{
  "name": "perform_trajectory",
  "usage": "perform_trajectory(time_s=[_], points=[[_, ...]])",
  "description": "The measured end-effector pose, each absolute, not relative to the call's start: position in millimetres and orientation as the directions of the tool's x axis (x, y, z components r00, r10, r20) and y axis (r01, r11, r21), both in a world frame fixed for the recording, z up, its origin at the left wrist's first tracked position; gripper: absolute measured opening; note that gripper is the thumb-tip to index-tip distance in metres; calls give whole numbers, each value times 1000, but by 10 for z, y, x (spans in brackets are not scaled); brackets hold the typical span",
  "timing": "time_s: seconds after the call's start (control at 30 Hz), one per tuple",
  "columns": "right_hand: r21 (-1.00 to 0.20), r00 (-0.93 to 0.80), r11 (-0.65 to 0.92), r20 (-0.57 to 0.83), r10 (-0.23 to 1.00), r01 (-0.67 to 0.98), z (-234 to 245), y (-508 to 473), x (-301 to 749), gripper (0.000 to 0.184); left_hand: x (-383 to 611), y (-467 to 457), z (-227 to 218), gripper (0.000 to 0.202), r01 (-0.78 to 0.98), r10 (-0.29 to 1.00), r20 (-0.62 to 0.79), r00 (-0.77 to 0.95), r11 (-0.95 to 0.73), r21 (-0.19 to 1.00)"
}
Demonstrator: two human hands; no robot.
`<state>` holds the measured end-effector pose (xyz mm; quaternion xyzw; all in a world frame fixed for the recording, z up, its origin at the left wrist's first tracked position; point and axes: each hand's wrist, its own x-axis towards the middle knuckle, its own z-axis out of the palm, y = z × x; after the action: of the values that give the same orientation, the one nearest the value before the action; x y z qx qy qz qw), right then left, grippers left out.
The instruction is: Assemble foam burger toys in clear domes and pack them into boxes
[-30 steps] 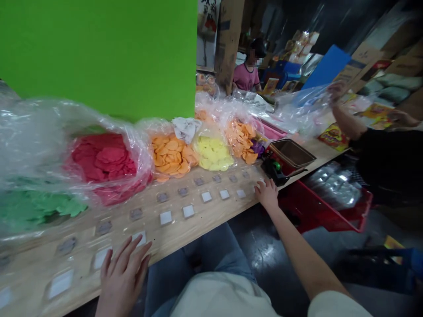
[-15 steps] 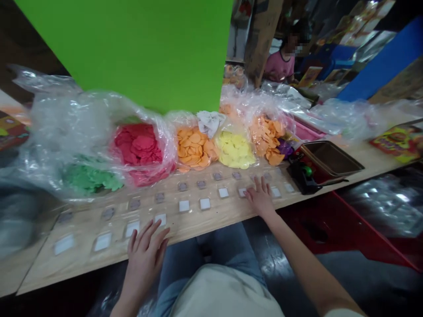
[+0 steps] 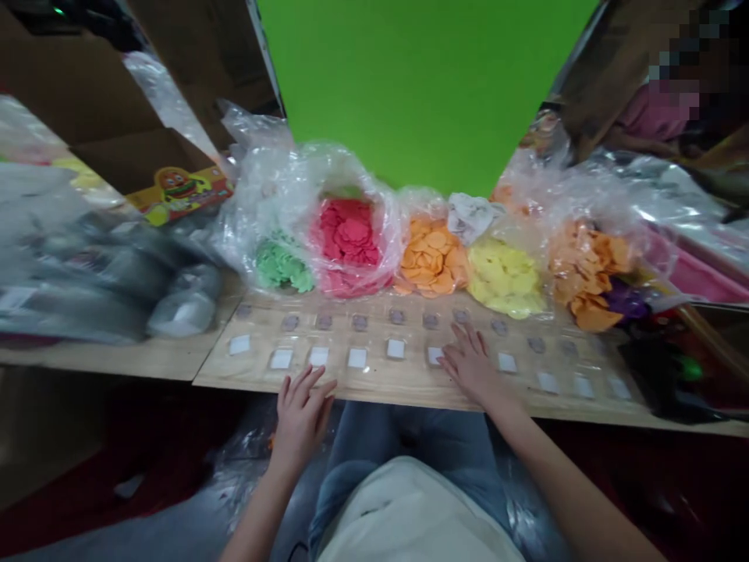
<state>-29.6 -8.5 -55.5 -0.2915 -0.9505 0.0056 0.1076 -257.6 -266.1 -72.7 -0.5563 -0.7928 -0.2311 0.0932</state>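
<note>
Two rows of small flat pieces lie along the wooden table, seemingly in clear plastic: white squares point(image 3: 395, 349) in front, greyish pieces point(image 3: 396, 316) behind. At the table's front edge is my left hand point(image 3: 303, 410), its fingers apart and holding nothing, just below a white square point(image 3: 318, 357). My right hand point(image 3: 473, 368) reaches over the front row with fingers spread. Its fingertips are at another white square point(image 3: 434, 356) and partly cover it; whether they press on it I cannot tell.
Behind the rows stand clear bags of green point(image 3: 284, 265), red point(image 3: 349, 234), orange point(image 3: 433, 257) and yellow point(image 3: 506, 273) flat pieces. More orange pieces point(image 3: 588, 273) lie at the right, by a black object point(image 3: 658, 378). A green panel point(image 3: 421, 94) rises behind. Plastic-wrapped packs point(image 3: 94, 273) fill the left.
The view has swung left, bringing the wrapped packs into sight. Along the row, my right hand has shifted left to a different white square. My left hand has drawn slightly left and back.
</note>
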Motion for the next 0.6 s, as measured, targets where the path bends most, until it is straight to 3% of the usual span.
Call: perform_trajectory(time_s=[0.07, 0.23, 0.43, 0.6], points=[[-115, -826, 859, 239, 511, 498, -493, -220, -561, 32, -2596, -2699, -736, 25, 917, 828, 409, -383, 289, 273], [-188, -956, 965, 197, 219, 182, -408, -658, -1412, 34, -2626, -2752, -716, 25, 899, 811, 402, -424, 325, 293], [-160, -941, 953, 182, 285, 257, -460, -709, -1550, 35, -2858, -2742, -569, 30, 843, 770, 345, -536, 473, 255], [-216, -914, 949, 287, 285, 229, -475, -785, -1495, 30, -2989, -2552, -473, 63, 753, 716, 237, -657, 608, 251]])
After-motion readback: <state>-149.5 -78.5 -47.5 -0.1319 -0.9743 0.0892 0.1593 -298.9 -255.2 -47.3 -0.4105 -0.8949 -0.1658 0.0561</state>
